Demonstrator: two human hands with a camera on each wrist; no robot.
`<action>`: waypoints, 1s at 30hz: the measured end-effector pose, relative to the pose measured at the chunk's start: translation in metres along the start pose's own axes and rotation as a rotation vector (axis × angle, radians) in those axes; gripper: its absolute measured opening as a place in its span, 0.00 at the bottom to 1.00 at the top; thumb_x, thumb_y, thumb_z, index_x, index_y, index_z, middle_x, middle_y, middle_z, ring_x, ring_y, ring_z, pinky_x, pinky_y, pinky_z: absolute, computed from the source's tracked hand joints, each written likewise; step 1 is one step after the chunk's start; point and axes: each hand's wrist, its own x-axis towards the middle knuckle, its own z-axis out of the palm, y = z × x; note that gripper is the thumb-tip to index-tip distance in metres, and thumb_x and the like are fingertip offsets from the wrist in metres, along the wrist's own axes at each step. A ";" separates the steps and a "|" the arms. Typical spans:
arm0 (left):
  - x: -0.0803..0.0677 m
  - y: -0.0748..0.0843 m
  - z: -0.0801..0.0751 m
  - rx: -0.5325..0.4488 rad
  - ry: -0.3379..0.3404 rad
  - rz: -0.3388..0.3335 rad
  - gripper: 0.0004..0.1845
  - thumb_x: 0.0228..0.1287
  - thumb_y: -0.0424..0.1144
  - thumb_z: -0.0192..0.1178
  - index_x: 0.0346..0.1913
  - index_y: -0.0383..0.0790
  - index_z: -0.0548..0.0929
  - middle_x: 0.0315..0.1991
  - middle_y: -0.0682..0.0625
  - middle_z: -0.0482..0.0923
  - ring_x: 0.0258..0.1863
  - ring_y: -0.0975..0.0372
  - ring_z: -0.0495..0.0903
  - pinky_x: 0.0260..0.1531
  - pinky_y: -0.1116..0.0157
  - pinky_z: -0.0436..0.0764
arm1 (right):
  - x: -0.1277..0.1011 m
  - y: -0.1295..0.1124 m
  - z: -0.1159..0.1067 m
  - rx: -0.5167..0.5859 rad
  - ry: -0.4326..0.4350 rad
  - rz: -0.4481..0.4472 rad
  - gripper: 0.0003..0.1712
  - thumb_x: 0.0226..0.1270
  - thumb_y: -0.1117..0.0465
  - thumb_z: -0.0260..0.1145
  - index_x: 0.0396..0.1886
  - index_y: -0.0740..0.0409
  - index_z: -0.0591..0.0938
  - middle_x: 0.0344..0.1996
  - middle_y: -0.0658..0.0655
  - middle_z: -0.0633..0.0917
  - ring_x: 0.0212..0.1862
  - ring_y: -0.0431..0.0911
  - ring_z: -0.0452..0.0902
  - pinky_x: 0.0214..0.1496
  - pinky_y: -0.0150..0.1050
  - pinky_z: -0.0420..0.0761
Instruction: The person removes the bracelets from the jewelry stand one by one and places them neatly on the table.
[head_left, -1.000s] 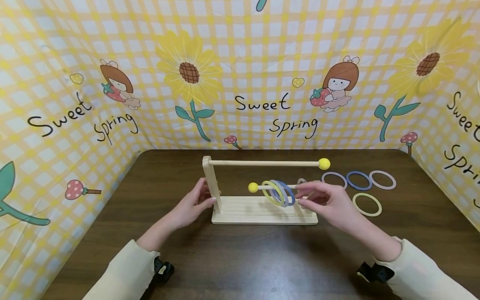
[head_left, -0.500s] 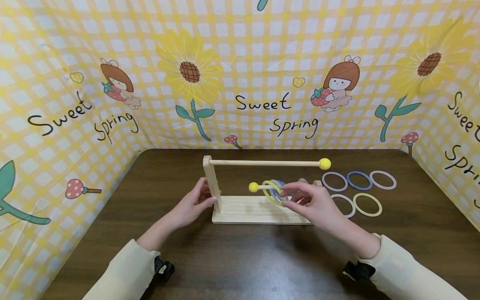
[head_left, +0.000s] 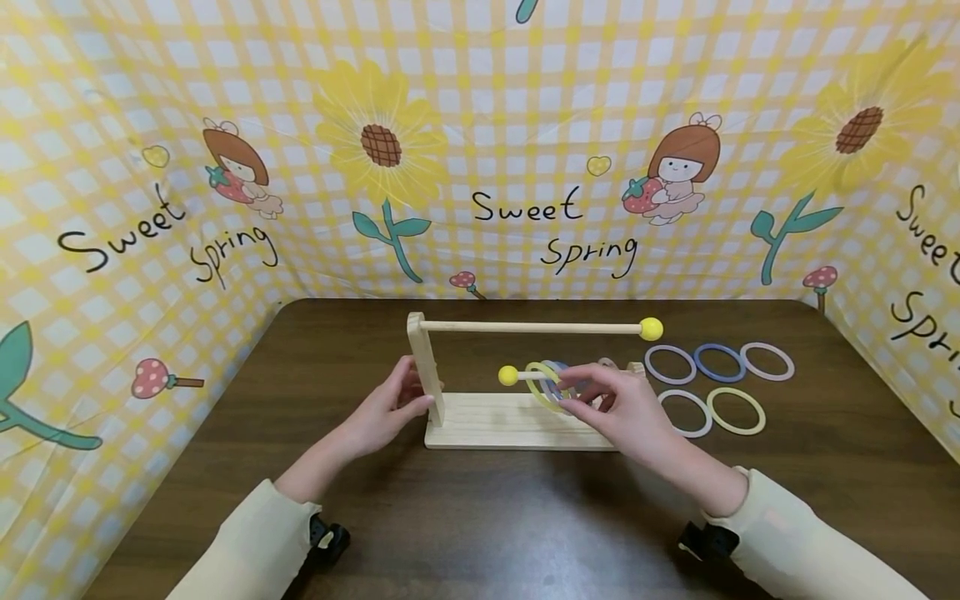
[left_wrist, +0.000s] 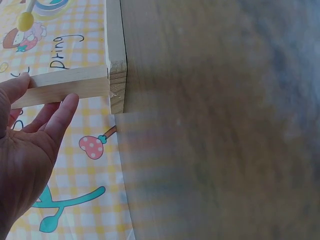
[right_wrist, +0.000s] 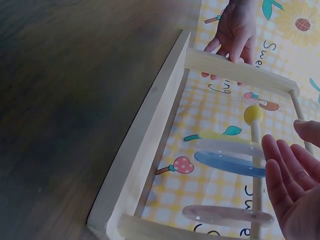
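while the left forearm rose from the lower left of the frame, palm turned inward, the left hand (head_left: 388, 408) gripped the upright wooden post (head_left: 425, 362) of the stand, thumb on one face and fingers on the other. the right forearm reached in from the lower right, wrist angled toward the middle of the frame. there the right hand (head_left: 618, 408) was held beside the rings on the lower rod (right_wrist: 256, 192), its thumb apart from the loosely bent fingers; whether the fingertips touched a ring could not be told. both cream sleeves (head_left: 251, 537) ended in black wrist mounts (head_left: 708, 540).

the stand sat at the centre of the frame, made of pale, straight-grained wood: a flat rectangular base board (head_left: 487, 421), square-edged posts and slim round rods. the upper rod (head_left: 528, 327) ended at the right in a smooth yellow ball (head_left: 652, 329); the lower one ended at the left in a similar yellow knob (head_left: 507, 376). on the lower rod hung a yellow ring (right_wrist: 220, 135), a pale lilac ring (right_wrist: 227, 146) and a glossy blue ring (right_wrist: 227, 165), with a pinkish ring (right_wrist: 220, 220) farther along. to the right, five loose rings (head_left: 738, 432) lay flat on the dark wood-grain tabletop (head_left: 480, 517), before a creased yellow-checked cloth (head_left: 525, 100).
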 end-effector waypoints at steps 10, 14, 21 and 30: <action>0.000 0.001 0.000 0.010 0.005 -0.002 0.27 0.72 0.34 0.56 0.68 0.42 0.59 0.54 0.38 0.75 0.55 0.48 0.75 0.52 0.51 0.76 | -0.006 0.007 -0.003 -0.069 0.025 -0.011 0.14 0.53 0.69 0.76 0.40 0.56 0.85 0.34 0.49 0.86 0.28 0.37 0.81 0.23 0.33 0.78; -0.001 0.001 0.001 0.015 0.009 0.000 0.26 0.72 0.34 0.56 0.68 0.42 0.59 0.54 0.38 0.75 0.54 0.49 0.76 0.51 0.51 0.76 | -0.007 0.008 -0.002 -0.075 0.032 -0.010 0.15 0.53 0.69 0.76 0.40 0.57 0.85 0.34 0.49 0.86 0.28 0.37 0.81 0.23 0.34 0.78; -0.001 -0.001 0.001 0.013 0.008 0.008 0.26 0.72 0.34 0.56 0.67 0.42 0.59 0.53 0.39 0.76 0.54 0.49 0.76 0.51 0.51 0.75 | -0.012 0.010 0.006 -0.053 0.038 -0.019 0.15 0.54 0.69 0.75 0.43 0.60 0.85 0.35 0.52 0.88 0.30 0.38 0.84 0.27 0.34 0.80; -0.001 -0.002 0.001 0.005 0.013 0.010 0.26 0.71 0.34 0.57 0.67 0.43 0.60 0.53 0.39 0.76 0.54 0.50 0.76 0.50 0.54 0.76 | -0.007 0.008 0.024 -0.037 0.028 0.005 0.14 0.53 0.69 0.76 0.40 0.63 0.84 0.33 0.56 0.88 0.27 0.39 0.83 0.30 0.32 0.81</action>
